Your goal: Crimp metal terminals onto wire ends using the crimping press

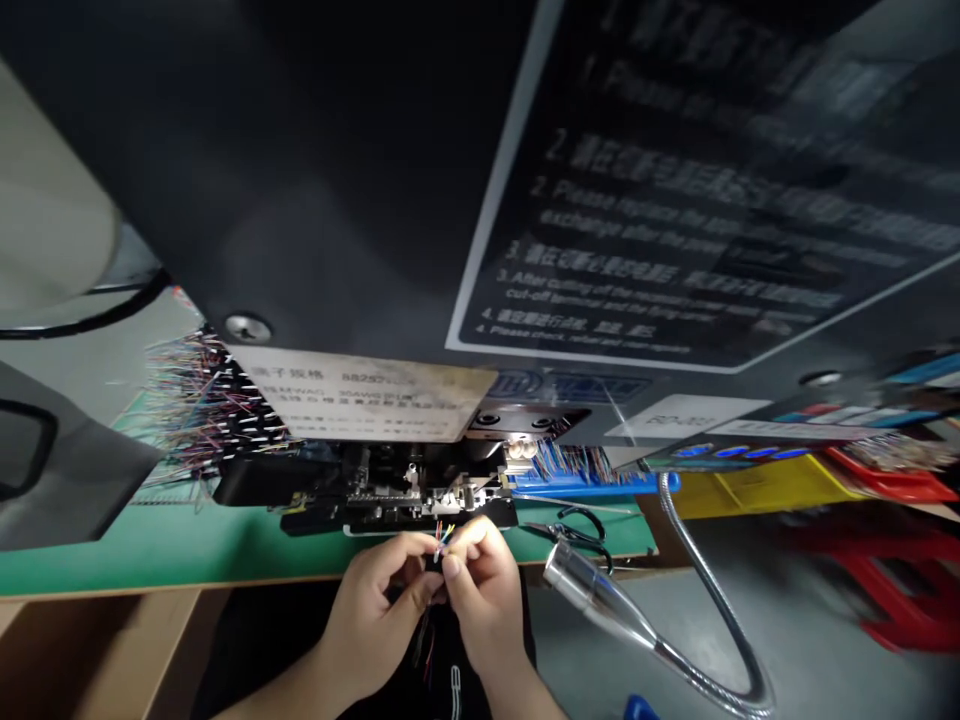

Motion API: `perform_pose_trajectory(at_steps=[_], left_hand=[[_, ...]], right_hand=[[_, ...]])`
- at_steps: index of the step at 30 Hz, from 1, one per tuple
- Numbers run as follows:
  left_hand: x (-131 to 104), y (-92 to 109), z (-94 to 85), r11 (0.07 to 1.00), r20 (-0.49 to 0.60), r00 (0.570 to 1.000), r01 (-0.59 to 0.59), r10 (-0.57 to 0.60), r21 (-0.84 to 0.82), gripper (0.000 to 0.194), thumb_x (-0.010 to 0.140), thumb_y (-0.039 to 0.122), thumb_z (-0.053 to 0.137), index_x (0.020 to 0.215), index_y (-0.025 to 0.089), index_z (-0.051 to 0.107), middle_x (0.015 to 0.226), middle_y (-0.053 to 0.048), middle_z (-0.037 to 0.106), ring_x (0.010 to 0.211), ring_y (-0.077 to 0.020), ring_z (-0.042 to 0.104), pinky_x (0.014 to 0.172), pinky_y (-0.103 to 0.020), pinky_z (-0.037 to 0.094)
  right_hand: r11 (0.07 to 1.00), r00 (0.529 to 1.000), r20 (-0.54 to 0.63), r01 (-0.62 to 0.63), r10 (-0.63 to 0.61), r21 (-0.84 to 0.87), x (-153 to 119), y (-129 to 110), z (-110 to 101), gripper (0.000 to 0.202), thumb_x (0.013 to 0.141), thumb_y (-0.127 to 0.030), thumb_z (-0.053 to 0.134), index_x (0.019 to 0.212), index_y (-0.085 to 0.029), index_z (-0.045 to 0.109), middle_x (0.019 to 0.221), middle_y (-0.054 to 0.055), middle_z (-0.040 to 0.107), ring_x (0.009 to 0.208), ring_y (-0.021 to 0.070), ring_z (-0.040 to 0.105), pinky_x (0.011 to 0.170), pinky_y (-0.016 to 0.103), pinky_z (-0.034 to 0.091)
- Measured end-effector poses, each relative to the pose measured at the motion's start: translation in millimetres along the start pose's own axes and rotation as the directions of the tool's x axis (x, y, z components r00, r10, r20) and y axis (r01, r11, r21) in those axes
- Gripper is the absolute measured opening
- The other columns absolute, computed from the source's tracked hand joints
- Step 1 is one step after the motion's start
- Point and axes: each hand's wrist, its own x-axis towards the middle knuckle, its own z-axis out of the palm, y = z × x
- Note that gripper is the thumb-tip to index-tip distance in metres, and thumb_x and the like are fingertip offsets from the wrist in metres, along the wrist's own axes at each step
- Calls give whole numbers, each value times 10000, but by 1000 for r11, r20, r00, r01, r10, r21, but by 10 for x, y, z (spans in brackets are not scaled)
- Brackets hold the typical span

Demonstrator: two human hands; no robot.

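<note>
Wires [442, 533] are what we are pinching between our left hand [382, 610] and right hand [480, 590], both closed on the thin colored bundle, its tips pointing up and away toward the machine's jig [405, 495] just beyond on the bench [150, 550].

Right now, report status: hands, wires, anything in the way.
Left hand and right hand both pinch the wires, tips fanned up. Machine right behind. Lamp beside right hand, apart.
</note>
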Motion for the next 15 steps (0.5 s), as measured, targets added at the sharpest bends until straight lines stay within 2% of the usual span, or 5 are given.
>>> perform_pose_trajectory(at_steps=[2, 6, 11, 13, 15], left_hand=[[-1, 53, -21, 999, 39, 999, -11, 9, 42, 169, 904, 325, 598, 998, 215, 686, 753, 0, 712, 637, -146, 650, 615, -209, 506], [31, 176, -131, 998, 191, 981, 31, -41, 59, 182, 908, 293, 593, 1046, 212, 680, 742, -9, 703, 683, -173, 660, 687, -246, 502], [92, 233, -225, 942, 484, 866, 254, -122, -217, 157, 893, 280, 615, 965, 154, 676, 689, -4, 625, 550, -139, 596, 519, -212, 450], [97, 225, -208, 895, 494, 861, 311, -123, -319, 202, 893, 330, 630, 967, 145, 665, 718, -7, 608, 533, -121, 571, 499, -204, 446], [95, 204, -162, 877, 430, 895, 294, -114, -379, 219, 898, 356, 632, 951, 144, 650, 730, -6, 604, 546, -115, 575, 520, -205, 459]], right_hand=[[1000, 999, 40, -1, 1, 1, 52, -53, -17, 209, 886, -381, 634, 840, -217, 513, 624, -69, 385, 512, 106, 352, 474, 212, 332], [986, 994, 79, 81, -70, -143, 148, -200, -71, 276, 885, -345, 595, 691, -207, 457, 661, -29, 431, 562, 119, 365, 520, 244, 310], [947, 952, 296, 163, -78, -276, 184, -341, -90, 234, 776, -200, 605, 631, -214, 422, 589, -58, 369, 523, 108, 317, 507, 248, 277], [932, 943, 320, 198, -95, -305, 172, -355, -72, 204, 759, -172, 606, 634, -213, 451, 576, -63, 363, 521, 110, 332, 517, 250, 299], [946, 962, 255, 170, -98, -277, 153, -347, -43, 95, 788, -198, 625, 756, -215, 537, 586, -66, 384, 523, 116, 364, 528, 250, 343]])
